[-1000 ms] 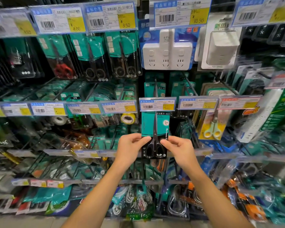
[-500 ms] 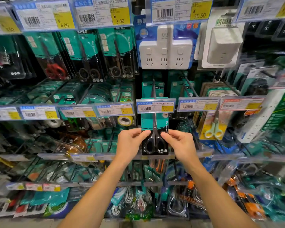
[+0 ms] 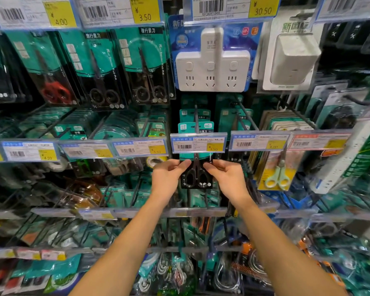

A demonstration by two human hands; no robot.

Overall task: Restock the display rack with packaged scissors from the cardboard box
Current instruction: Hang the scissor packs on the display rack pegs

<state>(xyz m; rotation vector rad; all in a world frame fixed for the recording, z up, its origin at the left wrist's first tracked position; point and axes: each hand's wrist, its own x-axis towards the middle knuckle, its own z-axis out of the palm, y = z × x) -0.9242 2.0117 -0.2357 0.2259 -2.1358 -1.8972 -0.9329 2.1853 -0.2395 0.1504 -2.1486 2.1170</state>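
Observation:
A pack of black-handled scissors [image 3: 197,176] on a teal and black card hangs upright in the middle of the display rack [image 3: 137,212]. Its top is hidden behind a price tag [image 3: 198,143] marked 3.50. My left hand [image 3: 169,178] pinches the card's left edge. My right hand [image 3: 226,178] pinches its right edge. More teal cards [image 3: 195,116] hang on the same hook [image 3: 196,120] behind the tag. The cardboard box is out of view.
Other scissor packs [image 3: 103,69] hang in the upper row at left. White socket adapters [image 3: 212,65] hang above the hook. Yellow-handled scissors [image 3: 277,174] hang to the right. Tape rolls, cables and wire hooks crowd the lower rows.
Both hands have raised the scissor pack, so its teal upper part now sits behind the price tag. My view has moved closer to the rack.

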